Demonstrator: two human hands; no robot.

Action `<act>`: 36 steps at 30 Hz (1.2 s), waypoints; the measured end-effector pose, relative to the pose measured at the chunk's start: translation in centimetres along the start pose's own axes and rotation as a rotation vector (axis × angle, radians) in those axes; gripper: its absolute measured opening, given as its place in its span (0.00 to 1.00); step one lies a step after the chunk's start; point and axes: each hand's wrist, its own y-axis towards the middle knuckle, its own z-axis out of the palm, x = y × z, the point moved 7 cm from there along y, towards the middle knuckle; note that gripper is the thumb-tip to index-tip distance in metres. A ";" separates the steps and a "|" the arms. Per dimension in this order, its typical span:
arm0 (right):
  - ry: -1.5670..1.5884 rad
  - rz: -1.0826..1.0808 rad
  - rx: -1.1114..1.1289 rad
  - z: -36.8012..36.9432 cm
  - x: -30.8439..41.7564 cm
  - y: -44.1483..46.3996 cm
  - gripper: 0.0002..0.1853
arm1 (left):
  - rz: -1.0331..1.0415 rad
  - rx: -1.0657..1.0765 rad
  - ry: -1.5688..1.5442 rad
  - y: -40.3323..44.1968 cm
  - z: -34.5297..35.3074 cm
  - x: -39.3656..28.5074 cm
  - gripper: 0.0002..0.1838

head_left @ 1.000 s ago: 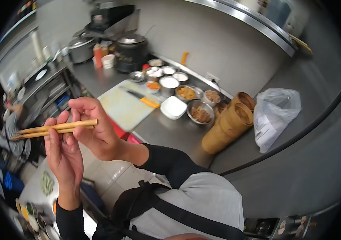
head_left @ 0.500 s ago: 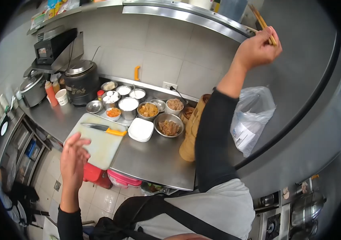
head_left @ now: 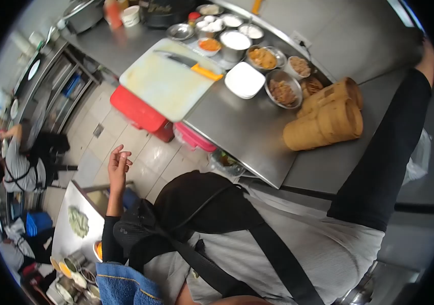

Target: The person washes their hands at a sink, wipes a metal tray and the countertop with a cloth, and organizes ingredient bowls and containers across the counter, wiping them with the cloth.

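Observation:
My left hand [head_left: 119, 166] hangs in the air over the floor, in front of the counter. Its fingers are loosely bent and apart, with nothing in them. At the far right edge my right hand [head_left: 429, 57] is stretched out; its fingers are cut off and blurred, so what they hold does not show. Nearest to my left hand is a red bin [head_left: 140, 113] under the counter. On the counter above it lies a white cutting board [head_left: 161, 84], with an orange-handled knife [head_left: 189, 64] across its far side. Bamboo steamer baskets [head_left: 324, 124] stand near my right forearm.
White square plates [head_left: 245, 80] sit beside a metal bowl of meat [head_left: 283, 90]. Several bowls of ingredients line the wall. A plastic bag [head_left: 418, 160] lies right of my arm. Another person [head_left: 23, 162] is at the far left. A white table [head_left: 69, 234] stands lower left.
The view has turned and tipped down. My right hand, which held chopsticks by the shelf, is now at the right edge with no chopsticks visible. My left hand is lower, away from the cutting board.

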 end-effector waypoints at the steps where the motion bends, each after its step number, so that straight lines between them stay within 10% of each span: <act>1: 0.036 0.018 -0.062 -2.3 1.4 -0.2 0.21 | -0.046 -0.045 0.011 -1.0 -0.7 1.6 0.25; 9: 1.394 -0.210 -0.290 -22.1 23.1 -18.7 0.19 | -0.273 -0.219 0.000 -9.4 -1.0 13.8 0.24; 12: 2.126 0.169 0.555 -21.4 36.6 -34.2 0.23 | -0.305 -0.262 0.013 -14.5 0.9 16.9 0.25; 14: 2.017 0.494 1.606 -26.5 47.8 -45.8 0.14 | -0.316 -0.326 0.024 -18.9 2.2 17.6 0.25; 18: 1.920 -0.493 2.095 -40.6 53.2 -63.4 0.17 | -0.459 -0.640 -0.034 -32.2 7.1 20.1 0.25; 22: 2.115 -1.793 1.907 -53.3 46.4 -72.3 0.31 | -0.558 -1.177 -0.144 -45.3 15.5 29.3 0.23; 24: 1.693 -2.236 2.247 -57.9 42.3 -72.1 0.32 | -0.662 -1.477 -0.279 -51.8 20.7 32.3 0.20; 26: 1.688 -2.380 2.135 -61.8 40.9 -71.4 0.33 | -0.816 -1.683 -0.425 -57.3 26.4 34.4 0.16; 28: 1.732 -2.374 2.053 -64.7 40.2 -72.3 0.32 | -0.897 -1.778 -0.443 -61.3 31.4 35.7 0.13; 31: 1.943 -2.176 1.819 -69.1 42.2 -73.1 0.30 | 0.116 -1.882 -0.919 -64.6 39.0 47.0 0.15; 32: 2.030 -2.059 1.797 -71.1 43.2 -72.1 0.29 | -0.533 -1.741 -1.068 -67.0 40.7 46.0 0.18; 34: 2.293 -1.707 1.769 -73.9 44.9 -69.0 0.24 | -0.603 -1.772 -0.456 -71.5 43.4 46.2 0.19; 36: 2.369 -1.398 1.875 -75.1 47.3 -62.2 0.21 | -0.335 -1.937 -0.799 -73.4 44.4 44.3 0.15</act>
